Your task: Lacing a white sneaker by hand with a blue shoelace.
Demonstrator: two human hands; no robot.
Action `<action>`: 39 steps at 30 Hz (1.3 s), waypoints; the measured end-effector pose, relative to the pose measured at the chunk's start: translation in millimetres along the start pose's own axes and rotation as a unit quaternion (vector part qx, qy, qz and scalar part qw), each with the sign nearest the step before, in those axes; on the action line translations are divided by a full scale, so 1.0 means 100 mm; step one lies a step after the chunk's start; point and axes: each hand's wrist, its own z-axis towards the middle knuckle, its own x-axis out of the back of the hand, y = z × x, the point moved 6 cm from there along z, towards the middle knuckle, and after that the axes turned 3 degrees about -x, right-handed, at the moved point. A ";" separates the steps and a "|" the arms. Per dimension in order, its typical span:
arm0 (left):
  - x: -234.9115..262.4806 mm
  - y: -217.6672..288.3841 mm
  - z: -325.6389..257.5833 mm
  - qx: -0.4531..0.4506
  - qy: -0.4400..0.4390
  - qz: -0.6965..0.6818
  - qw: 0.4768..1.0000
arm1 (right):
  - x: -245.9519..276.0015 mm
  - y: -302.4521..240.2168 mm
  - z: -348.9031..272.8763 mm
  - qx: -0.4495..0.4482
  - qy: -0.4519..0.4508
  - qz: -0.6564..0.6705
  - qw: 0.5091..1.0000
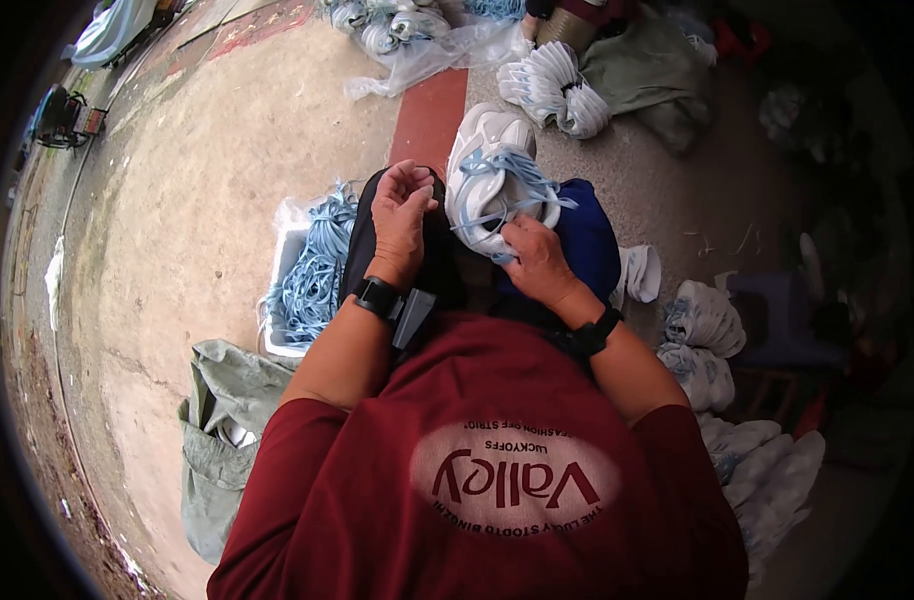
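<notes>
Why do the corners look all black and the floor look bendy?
In the head view a fisheye lens rings the picture in black and curves the floor near the rim. The middle is sharp: the white shoe, left hand and right hand. The right side lies in dim shadow.

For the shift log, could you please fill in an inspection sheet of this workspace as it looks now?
Surface: bare concrete floor, worn, with a red painted strip.
Job's things: white shoe on the lap, light blue lace partly threaded.
Clutter: tub of blue laces; grey-green sack; stacked white shoes; clear plastic bags.
Hands: left hand raised, fingers pinched; right hand at the shoe's side, on the lace.
Cables: nothing seen.
Surroundings: more white shoes and cloth ahead.
</notes>
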 end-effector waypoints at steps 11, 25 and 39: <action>-0.14 -0.05 -0.03 -0.053 -0.174 0.128 0.975 | 0.52 0.13 -0.10 -0.169 0.044 0.187 0.967; -0.92 -0.38 -0.42 -0.386 -0.415 0.562 0.603 | 0.85 0.66 -0.23 -0.225 0.315 0.353 0.852; 0.11 1.57 0.12 -0.089 -0.246 -0.022 0.965 | 1.11 0.74 -0.05 -0.239 0.177 0.393 0.870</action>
